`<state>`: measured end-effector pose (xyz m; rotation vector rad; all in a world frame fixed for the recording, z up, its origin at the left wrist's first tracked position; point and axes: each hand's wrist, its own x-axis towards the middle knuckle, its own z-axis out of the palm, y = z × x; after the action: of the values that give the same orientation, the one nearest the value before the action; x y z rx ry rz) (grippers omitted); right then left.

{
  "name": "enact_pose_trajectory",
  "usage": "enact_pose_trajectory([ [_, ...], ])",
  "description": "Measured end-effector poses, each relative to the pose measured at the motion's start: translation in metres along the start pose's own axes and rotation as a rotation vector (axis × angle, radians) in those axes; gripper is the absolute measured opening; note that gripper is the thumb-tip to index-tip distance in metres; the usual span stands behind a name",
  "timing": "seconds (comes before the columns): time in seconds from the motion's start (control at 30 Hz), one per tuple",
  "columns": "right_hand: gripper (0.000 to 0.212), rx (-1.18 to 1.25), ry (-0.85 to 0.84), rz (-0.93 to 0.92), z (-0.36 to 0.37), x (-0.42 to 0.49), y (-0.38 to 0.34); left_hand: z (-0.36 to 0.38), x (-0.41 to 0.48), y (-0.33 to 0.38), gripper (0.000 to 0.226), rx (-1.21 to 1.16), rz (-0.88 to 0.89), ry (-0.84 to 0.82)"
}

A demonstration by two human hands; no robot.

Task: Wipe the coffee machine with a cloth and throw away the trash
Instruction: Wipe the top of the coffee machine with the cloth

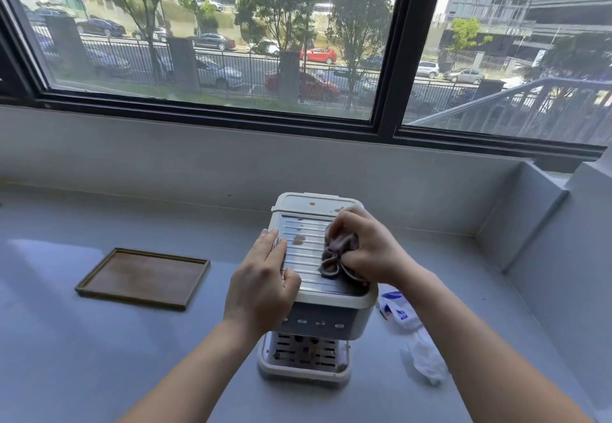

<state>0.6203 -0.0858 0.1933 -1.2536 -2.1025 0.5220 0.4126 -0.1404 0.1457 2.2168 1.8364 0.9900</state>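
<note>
A white coffee machine stands on the grey counter, seen from above, with brown stains on its ribbed metal top and lid. My left hand grips the machine's left top edge, thumb on the ribbed plate. My right hand presses a bunched grey-brown cloth onto the right side of the top. Brown spots also lie in the drip tray below. Trash lies right of the machine: a white and blue wrapper and a crumpled white tissue.
A brown rectangular tray sits on the counter to the left. A low grey wall and a large window run along the back. The counter's raised right edge lies close to the trash.
</note>
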Motion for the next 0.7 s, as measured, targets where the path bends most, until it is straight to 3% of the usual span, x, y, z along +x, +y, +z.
enact_pose_trajectory([
  [0.1,0.037,-0.033,0.031,0.100,-0.002,0.004,-0.005,-0.001,-0.001,0.000,0.061,0.002,-0.006,-0.008],
  [0.23,0.051,-0.199,-0.033,0.041,0.024,-0.026,-0.011,0.001,0.000,-0.001,0.061,0.000,0.000,-0.003],
  [0.43,0.031,-0.282,0.134,0.167,0.021,0.003,-0.002,0.001,-0.001,-0.001,0.061,-0.002,-0.010,0.003],
  [0.57,0.032,-0.208,0.030,-0.100,0.025,-0.020,0.002,0.002,-0.001,0.000,0.061,-0.005,0.002,-0.008],
  [0.7,0.026,-0.213,0.119,0.059,0.004,0.012,0.006,0.002,0.000,-0.001,0.062,0.001,-0.012,-0.006],
])
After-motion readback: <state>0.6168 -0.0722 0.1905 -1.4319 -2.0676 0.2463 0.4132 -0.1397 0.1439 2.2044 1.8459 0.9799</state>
